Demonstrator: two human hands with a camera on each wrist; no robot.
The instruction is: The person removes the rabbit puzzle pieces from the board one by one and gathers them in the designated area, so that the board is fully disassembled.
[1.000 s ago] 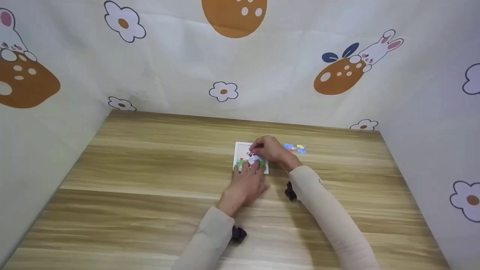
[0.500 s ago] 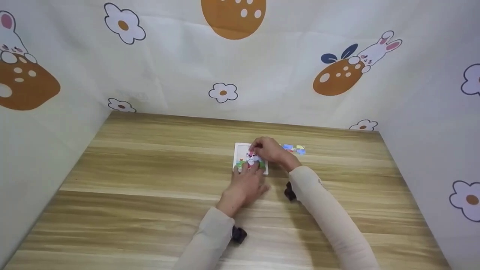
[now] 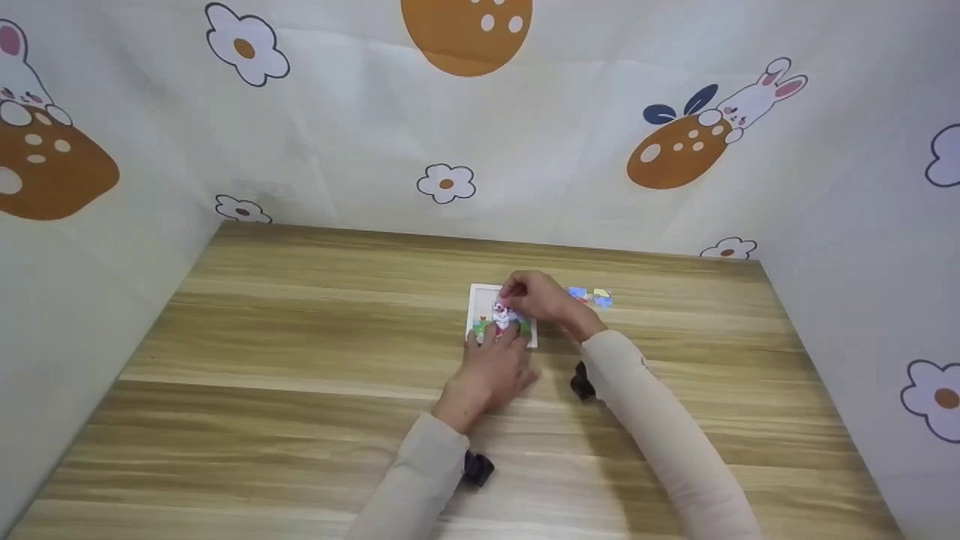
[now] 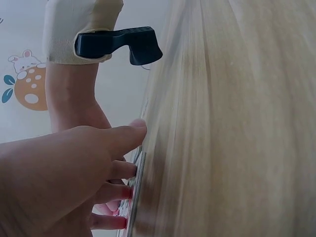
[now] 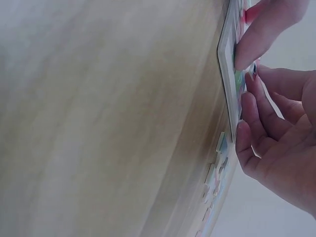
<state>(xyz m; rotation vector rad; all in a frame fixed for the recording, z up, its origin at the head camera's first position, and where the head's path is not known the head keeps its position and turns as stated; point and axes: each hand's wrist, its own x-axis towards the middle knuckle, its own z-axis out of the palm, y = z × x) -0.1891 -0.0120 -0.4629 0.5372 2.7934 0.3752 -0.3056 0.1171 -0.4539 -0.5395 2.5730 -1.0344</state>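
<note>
Two hands work over a small white-framed cardboard jigsaw board (image 3: 480,315) lying flat on the pale wood-grain counter (image 3: 300,375).

The left hand (image 3: 491,367) lies on the board's near edge, its fingers (image 4: 121,170) straight and flat on the coloured picture, holding nothing. The right hand (image 3: 536,298) comes in over the board's far right part with fingers (image 5: 252,103) curled, tips pinching a small coloured puzzle piece (image 3: 501,311) just above the picture. A short row of loose blue and yellow puzzle pieces (image 3: 592,297) lies on the counter just right of the board, beyond the right hand. Compared with half a second ago, both hands and the board sit almost exactly where they were; only the right fingertips have shifted slightly.
</note>
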